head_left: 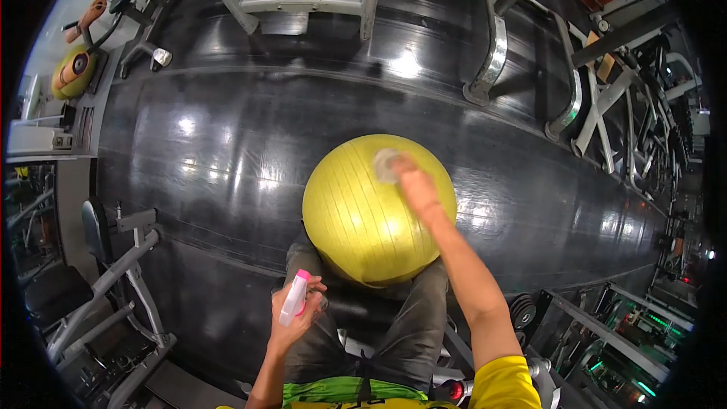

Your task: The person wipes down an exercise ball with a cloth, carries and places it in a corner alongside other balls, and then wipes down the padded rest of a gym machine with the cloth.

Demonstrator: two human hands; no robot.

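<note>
A large yellow-green exercise ball (pixel 356 204) sits between my knees, its ribbed surface shining under the lights. My right hand (pixel 413 182) presses a pale, crumpled cloth (pixel 386 166) against the upper right of the ball; hand and cloth are slightly blurred. Down by my left knee, my left hand (pixel 301 310) is wrapped round a spray bottle (pixel 294 299) with a white and pink trigger head. The bottle's body is mostly hidden by the hand. That hand is apart from the ball.
Black rubber flooring (pixel 212 136) surrounds me. Weight-bench frames (pixel 303 4) stand ahead, and a machine with a padded seat (pixel 57 295) is at left. Another yellow ball (pixel 73 72) lies far left. Metal racks (pixel 606 333) line the lower right.
</note>
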